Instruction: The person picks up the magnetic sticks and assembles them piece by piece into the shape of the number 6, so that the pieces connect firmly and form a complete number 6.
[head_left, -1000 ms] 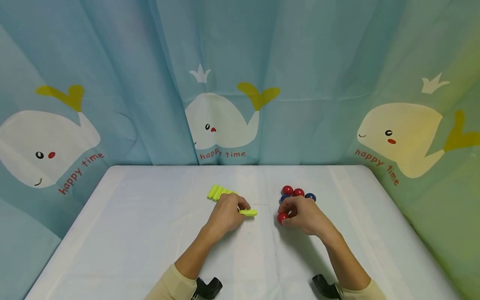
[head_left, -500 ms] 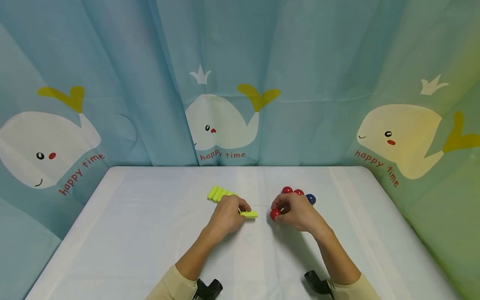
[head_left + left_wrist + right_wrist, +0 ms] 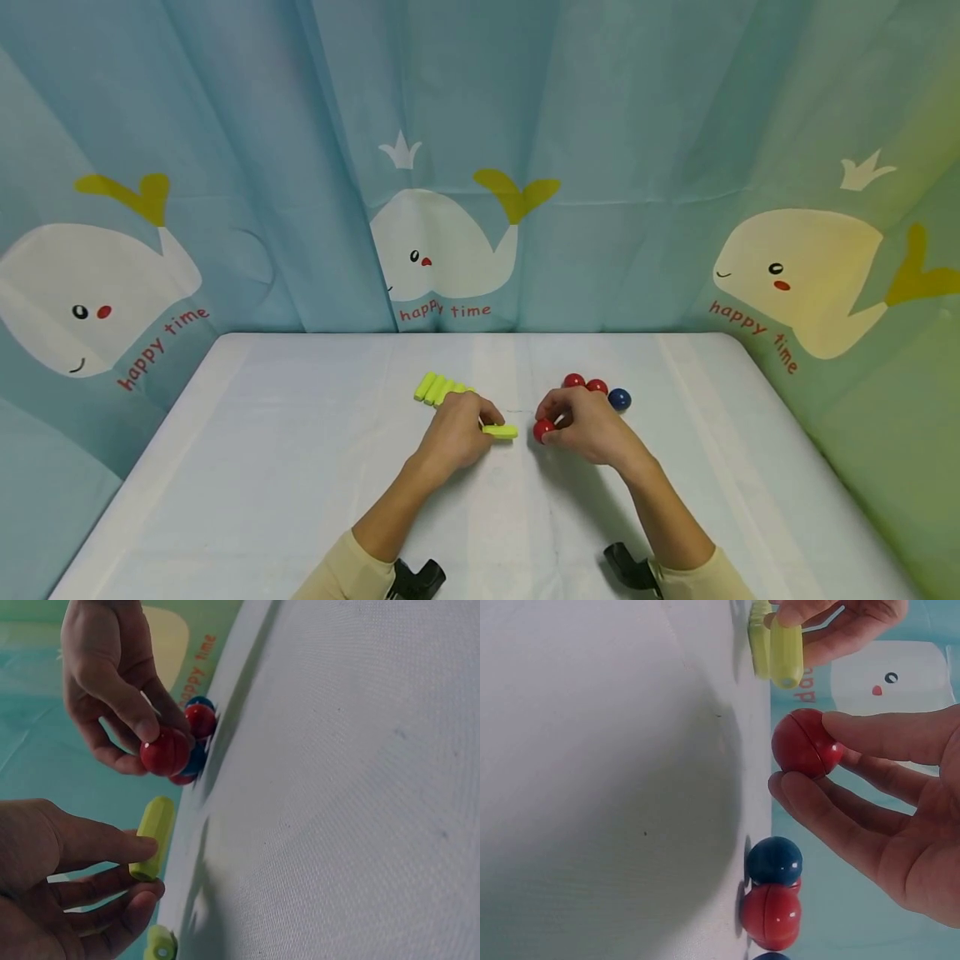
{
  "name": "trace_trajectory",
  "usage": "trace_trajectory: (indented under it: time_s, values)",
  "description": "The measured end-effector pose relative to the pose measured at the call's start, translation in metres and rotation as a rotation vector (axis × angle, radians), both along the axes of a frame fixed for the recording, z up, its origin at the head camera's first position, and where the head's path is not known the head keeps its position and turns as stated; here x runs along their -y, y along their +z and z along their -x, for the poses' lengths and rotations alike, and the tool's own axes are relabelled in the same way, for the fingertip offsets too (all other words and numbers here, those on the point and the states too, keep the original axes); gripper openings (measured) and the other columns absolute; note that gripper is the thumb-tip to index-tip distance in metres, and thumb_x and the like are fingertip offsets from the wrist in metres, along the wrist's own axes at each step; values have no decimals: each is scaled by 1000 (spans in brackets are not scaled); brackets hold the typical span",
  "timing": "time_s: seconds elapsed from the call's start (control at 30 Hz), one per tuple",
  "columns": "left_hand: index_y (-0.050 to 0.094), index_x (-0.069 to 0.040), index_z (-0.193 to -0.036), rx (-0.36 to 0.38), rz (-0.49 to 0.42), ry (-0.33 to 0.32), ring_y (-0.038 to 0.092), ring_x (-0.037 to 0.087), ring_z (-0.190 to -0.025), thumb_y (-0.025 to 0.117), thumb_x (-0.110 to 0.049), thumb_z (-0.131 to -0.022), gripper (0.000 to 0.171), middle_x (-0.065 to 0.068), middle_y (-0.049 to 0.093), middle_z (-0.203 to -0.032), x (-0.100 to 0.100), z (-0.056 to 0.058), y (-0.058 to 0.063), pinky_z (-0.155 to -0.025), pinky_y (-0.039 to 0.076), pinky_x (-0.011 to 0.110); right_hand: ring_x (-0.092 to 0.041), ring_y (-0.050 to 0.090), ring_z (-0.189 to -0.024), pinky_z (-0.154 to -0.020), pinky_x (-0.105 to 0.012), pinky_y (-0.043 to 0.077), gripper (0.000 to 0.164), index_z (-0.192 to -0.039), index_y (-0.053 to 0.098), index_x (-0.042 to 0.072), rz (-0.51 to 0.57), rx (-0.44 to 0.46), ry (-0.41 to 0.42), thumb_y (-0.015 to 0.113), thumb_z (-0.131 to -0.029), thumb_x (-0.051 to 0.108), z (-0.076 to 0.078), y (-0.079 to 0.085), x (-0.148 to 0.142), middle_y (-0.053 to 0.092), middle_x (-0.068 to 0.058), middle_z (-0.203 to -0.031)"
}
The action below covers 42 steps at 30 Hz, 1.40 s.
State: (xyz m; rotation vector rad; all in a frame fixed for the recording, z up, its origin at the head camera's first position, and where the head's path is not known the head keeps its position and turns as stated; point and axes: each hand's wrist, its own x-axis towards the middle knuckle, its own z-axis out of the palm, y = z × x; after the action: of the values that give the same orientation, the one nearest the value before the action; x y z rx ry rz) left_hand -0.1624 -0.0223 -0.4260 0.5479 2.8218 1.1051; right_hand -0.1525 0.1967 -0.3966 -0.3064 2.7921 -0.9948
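Observation:
In the head view my left hand [image 3: 453, 432] pinches a yellow-green rod [image 3: 501, 432] between thumb and fingers, its free end pointing right. My right hand [image 3: 594, 429] holds a red ball [image 3: 543, 430] in its fingertips, just right of that end, with a small gap between them. The right wrist view shows a seam round the held red ball [image 3: 802, 742]. Several more yellow-green rods [image 3: 433, 388] lie side by side behind my left hand. Beyond my right hand sit two red balls [image 3: 574, 380] and a blue ball [image 3: 619, 399]; another blue ball [image 3: 196, 759] appears in the left wrist view.
A white cloth covers the table [image 3: 300, 467]. Behind it hangs a blue-green curtain [image 3: 630, 167] printed with whales. Black wrist-worn devices [image 3: 416, 579] sit near both sleeves at the front.
My right hand has moved left with the red ball, closing in on the rod's end. One blue ball is now hidden behind it in the head view. My left hand has barely moved.

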Motion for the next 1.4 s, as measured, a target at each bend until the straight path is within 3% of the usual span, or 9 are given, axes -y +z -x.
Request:
trace_trajectory:
  time_s: [0.47, 1.4]
  values:
    - [83, -9, -95, 30, -15, 2, 59, 12, -81, 77, 4, -83, 19, -1, 74, -85, -2, 0, 0, -72, 50, 26, -16, 64, -78, -67, -30, 56, 17, -91, 74, 12, -2, -7, 5, 86, -80, 6, -2, -2, 2, 72, -2, -85]
    - [83, -7, -95, 5, -42, -20, 60, 11, -79, 77, 6, -81, 20, 1, 77, -88, -2, -1, -1, -68, 50, 25, -14, 68, -74, -64, -30, 54, 17, -90, 73, 12, 23, -27, 50, 84, -80, 3, -3, -4, 4, 73, 0, -83]
